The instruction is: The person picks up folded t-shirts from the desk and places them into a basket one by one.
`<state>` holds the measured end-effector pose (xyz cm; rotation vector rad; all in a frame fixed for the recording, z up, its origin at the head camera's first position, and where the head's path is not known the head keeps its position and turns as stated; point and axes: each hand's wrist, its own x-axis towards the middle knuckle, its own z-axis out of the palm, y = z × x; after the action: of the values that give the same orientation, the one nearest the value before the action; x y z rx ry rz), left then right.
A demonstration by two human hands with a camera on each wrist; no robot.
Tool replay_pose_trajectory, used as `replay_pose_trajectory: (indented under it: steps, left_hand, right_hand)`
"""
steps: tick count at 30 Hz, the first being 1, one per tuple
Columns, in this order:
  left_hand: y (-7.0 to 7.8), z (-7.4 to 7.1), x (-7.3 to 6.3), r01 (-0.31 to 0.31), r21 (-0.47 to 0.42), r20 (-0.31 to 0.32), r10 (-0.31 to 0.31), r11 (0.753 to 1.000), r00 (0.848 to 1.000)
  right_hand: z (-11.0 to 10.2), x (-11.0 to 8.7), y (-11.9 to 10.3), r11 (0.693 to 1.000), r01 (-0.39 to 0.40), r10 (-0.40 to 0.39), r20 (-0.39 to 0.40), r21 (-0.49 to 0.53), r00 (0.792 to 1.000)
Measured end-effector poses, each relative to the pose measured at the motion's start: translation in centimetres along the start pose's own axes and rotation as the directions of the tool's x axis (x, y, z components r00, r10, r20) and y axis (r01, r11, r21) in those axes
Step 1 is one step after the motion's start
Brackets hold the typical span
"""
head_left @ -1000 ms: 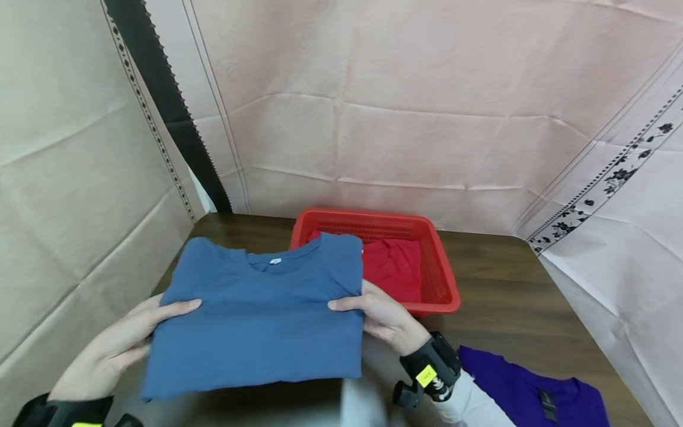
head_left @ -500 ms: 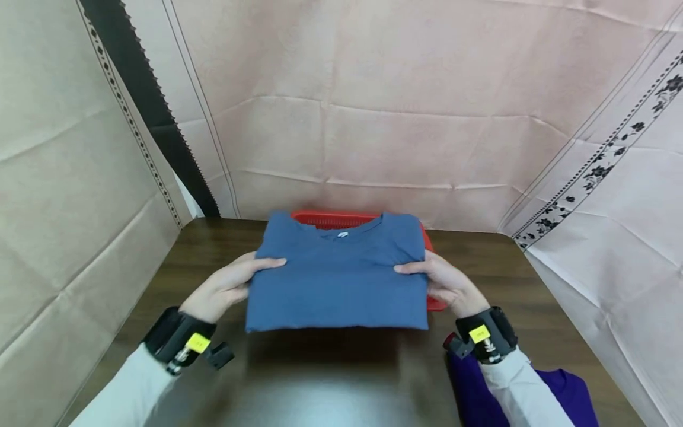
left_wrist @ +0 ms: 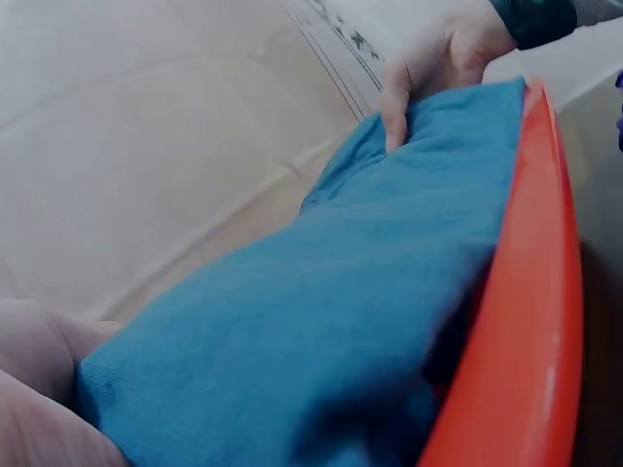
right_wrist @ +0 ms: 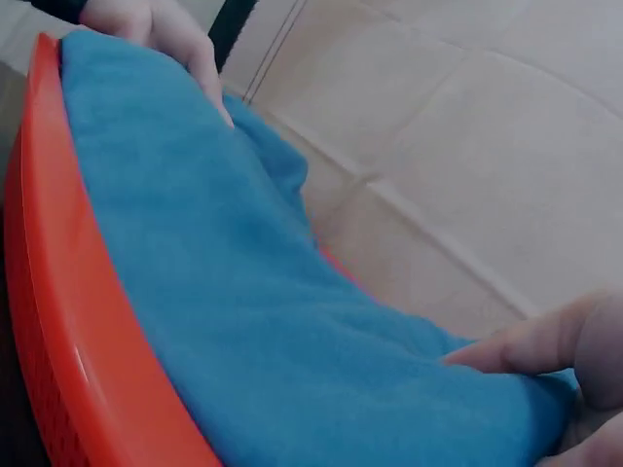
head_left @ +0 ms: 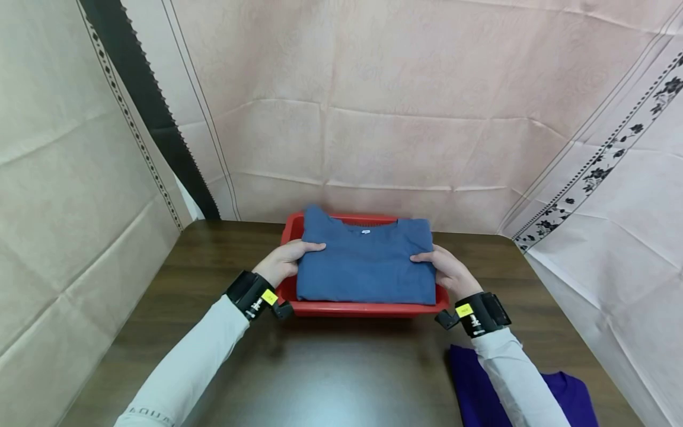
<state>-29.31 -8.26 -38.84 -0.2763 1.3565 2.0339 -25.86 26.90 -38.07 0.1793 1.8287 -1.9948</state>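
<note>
A folded blue T-shirt [head_left: 368, 267] lies level across the red plastic basket [head_left: 363, 309], its neckline toward the back wall. My left hand [head_left: 285, 261] grips the shirt's left side, thumb on top and the other fingers beneath it. On the opposite side my right hand [head_left: 448, 270] holds the edge in the same way. Both wrist views show the blue cloth [left_wrist: 321, 263] sagging a little between the hands, just inside the basket's front rim [right_wrist: 73, 292]. The red cloth seen earlier in the basket is hidden under the shirt.
A folded purple T-shirt [head_left: 568, 391] lies on the dark wooden table [head_left: 341, 367] at the front right, partly under my right forearm. Pale cloth sheets [head_left: 373, 148] hang behind the table and along both sides.
Both hands have carried the blue T-shirt forward and to the right, from in front of the basket to over it, and lowered it. The purple shirt stays on the table.
</note>
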Motion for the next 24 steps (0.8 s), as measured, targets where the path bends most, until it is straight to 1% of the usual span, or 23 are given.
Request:
replay_pose_trajectory:
  steps: [3, 6, 7, 10, 12, 13, 14, 15, 16, 17, 18, 19, 20, 21, 22, 23, 24]
  left_hand:
    - [-0.5, 0.2, 1.2, -0.003, 0.026, 0.015, 0.003, 1.0, 1.0]
    - [-0.9, 0.5, 1.9, 0.007, 0.061, 0.014, -0.008, 0.998, 1.0]
    - [-0.9, 0.5, 2.0, 0.017, 0.058, 0.008, -0.018, 0.998, 1.0]
    - [-1.0, 0.4, 2.3, 0.04, 0.066, -0.044, -0.037, 0.997, 0.998]
    - [-1.1, 0.4, 2.5, 0.038, 0.1, -0.07, -0.031, 0.994, 0.997]
    - [-1.1, 0.3, 2.4, 0.026, 0.129, -0.08, -0.015, 0.991, 0.997]
    - [-1.2, 0.2, 2.3, 0.004, 0.178, -0.085, 0.011, 0.984, 0.996]
    - [-1.2, 0.2, 2.2, -0.023, 0.233, -0.081, 0.043, 0.972, 0.996]
    - [-1.3, 0.1, 2.0, -0.053, 0.29, -0.073, 0.078, 0.956, 0.994]
    - [-1.3, 0.1, 1.8, -0.086, 0.341, -0.056, 0.112, 0.936, 0.992]
    - [-1.3, 0.1, 1.4, -0.116, 0.396, -0.04, 0.144, 0.911, 0.989]
    - [-1.4, 0.2, 1.0, -0.142, 0.464, -0.04, 0.181, 0.875, 0.983]
    - [-1.3, 0.3, 0.6, -0.163, 0.523, -0.037, 0.214, 0.837, 0.976]
    - [-1.3, 0.4, 0.0, -0.184, 0.582, -0.032, 0.248, 0.792, 0.968]
    - [-1.2, 0.5, -0.5, -0.207, 0.658, -0.024, 0.295, 0.724, 0.955]
    - [-1.2, 0.7, -1.0, -0.226, 0.741, -0.008, 0.345, 0.632, 0.939]
    - [-1.1, 1.0, -1.4, -0.232, 0.831, 0.015, 0.396, 0.506, 0.918]
  right_hand:
    - [0.1, 0.3, 0.6, 1.0, 0.011, -0.011, -0.007, -0.005, 1.0]
    - [0.2, 0.6, 0.8, 1.0, 0.014, -0.014, 0.001, -0.014, 1.0]
    - [0.3, 0.7, 0.8, 1.0, 0.013, -0.013, 0.004, -0.02, 1.0]
    - [0.6, 0.9, 0.8, 0.999, 0.011, -0.011, 0.006, -0.051, 1.0]
    - [0.9, 1.0, 0.7, 0.996, 0.016, -0.016, -0.004, -0.084, 1.0]
    - [1.1, 1.1, 0.7, 0.994, 0.02, -0.021, -0.012, -0.107, 1.0]
    - [1.3, 1.1, 0.7, 0.99, 0.023, -0.026, -0.022, -0.139, 0.999]
    - [1.5, 1.1, 0.7, 0.982, 0.032, -0.04, -0.039, -0.187, 0.998]
    - [1.7, 1.0, 0.7, 0.967, 0.047, -0.063, -0.056, -0.251, 0.996]
    - [1.9, 0.9, 0.8, 0.942, 0.065, -0.095, -0.077, -0.329, 0.993]
    - [2.0, 0.7, 0.9, 0.893, 0.085, -0.141, -0.094, -0.443, 0.986]
    - [2.2, 0.5, 1.0, 0.821, 0.105, -0.195, -0.103, -0.561, 0.975]
    - [2.4, 0.2, 1.1, 0.726, 0.118, -0.257, -0.108, -0.677, 0.96]
    - [2.6, -0.2, 1.3, 0.616, 0.13, -0.327, -0.102, -0.777, 0.939]
    - [2.7, -0.5, 1.4, 0.504, 0.141, -0.394, -0.081, -0.852, 0.916]
    - [2.9, -0.8, 1.6, 0.388, 0.154, -0.458, -0.046, -0.909, 0.888]
    - [3.0, -1.1, 1.7, 0.283, 0.166, -0.506, 0.0, -0.945, 0.862]
